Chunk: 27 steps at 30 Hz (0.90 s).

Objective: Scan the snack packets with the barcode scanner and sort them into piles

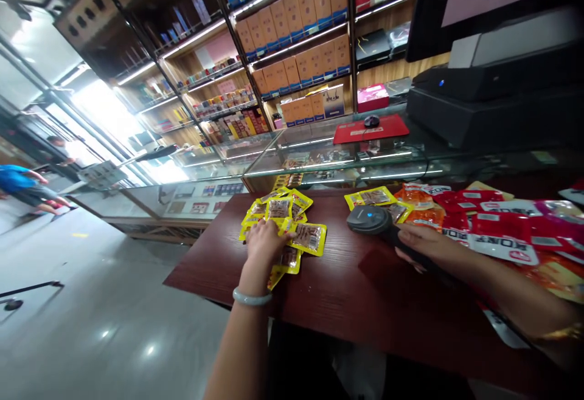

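Observation:
My left hand [265,241] lies over a pile of small yellow-edged snack packets [308,237], thumb spread out to the right; its fingertips are partly hidden among the packets. No packet is seen lifted. My right hand [422,245] is wrapped round the handle of a black barcode scanner [370,219], which shows a blue light on its head. The scanner head is held over the table, pointing left. Just beyond it lie a couple more yellow-edged packets [371,196], one partly covered by the scanner.
Red and white packets [502,224] and orange packets [420,199] are heaped to the right on the dark wooden table [328,303]. Behind stand a glass display counter [255,163], a mouse [371,121] on a red mat [392,127], and a black machine [460,108]. A person [20,181] is at the far left.

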{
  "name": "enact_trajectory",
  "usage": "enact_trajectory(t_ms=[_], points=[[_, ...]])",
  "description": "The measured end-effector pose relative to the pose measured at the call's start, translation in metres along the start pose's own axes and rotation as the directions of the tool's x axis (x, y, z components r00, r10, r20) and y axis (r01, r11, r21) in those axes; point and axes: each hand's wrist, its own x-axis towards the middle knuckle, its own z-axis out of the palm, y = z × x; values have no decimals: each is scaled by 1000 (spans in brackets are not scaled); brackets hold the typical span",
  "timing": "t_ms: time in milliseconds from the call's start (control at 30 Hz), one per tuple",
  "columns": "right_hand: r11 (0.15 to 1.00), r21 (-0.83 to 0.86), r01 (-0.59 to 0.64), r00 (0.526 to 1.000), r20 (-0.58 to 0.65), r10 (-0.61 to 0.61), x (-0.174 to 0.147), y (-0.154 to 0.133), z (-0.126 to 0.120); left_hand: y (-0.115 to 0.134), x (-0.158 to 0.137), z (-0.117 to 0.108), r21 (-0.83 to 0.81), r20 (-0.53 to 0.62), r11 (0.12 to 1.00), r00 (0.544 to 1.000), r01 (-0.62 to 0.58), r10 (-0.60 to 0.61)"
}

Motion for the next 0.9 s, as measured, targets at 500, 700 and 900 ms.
enact_trajectory(t_ms=[500, 700, 900], points=[[993, -116, 20, 1000, 9, -19, -1, -5, 2, 54, -7, 4, -323, -153, 943, 988, -84, 36], [996, -87, 14, 999, 51, -10, -2, -6, 3, 64, 0, 18, -639, -195, 763, 980, -96, -39], [998, -59, 12, 996, 86, -7, -4, -8, 5, 76, 2, 14, -729, -198, 677, 977, -96, -74]])
